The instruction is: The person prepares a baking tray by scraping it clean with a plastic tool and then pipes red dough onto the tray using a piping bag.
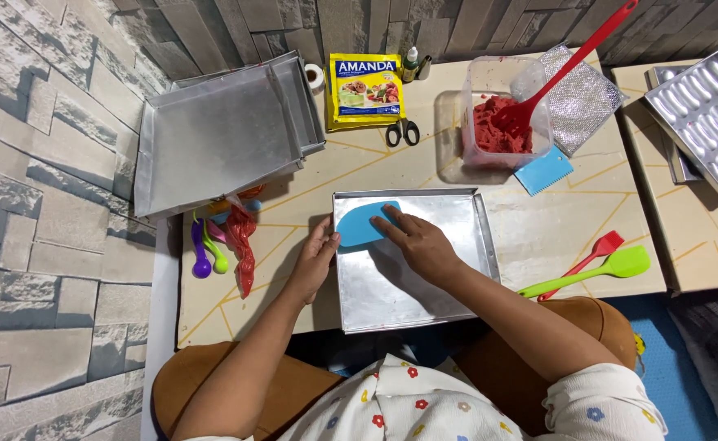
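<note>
A square metal baking tray [449,245] lies on the low table in front of me. My right hand [420,241] presses a blue flexible scraper [359,224] flat against the tray's inner left side. Fingers of my left hand [314,261] curl over the tray's left rim and hold it still. The tray's floor looks bare and shiny.
A clear tub of red mixture [502,122] with a red spatula [571,61] stands behind the tray, beside a blue toothed scraper [545,170], scissors [402,131] and a yellow packet [364,90]. Stacked trays [220,135] lean at left, measuring spoons [208,249] below; green and red spatulas [595,269] lie right.
</note>
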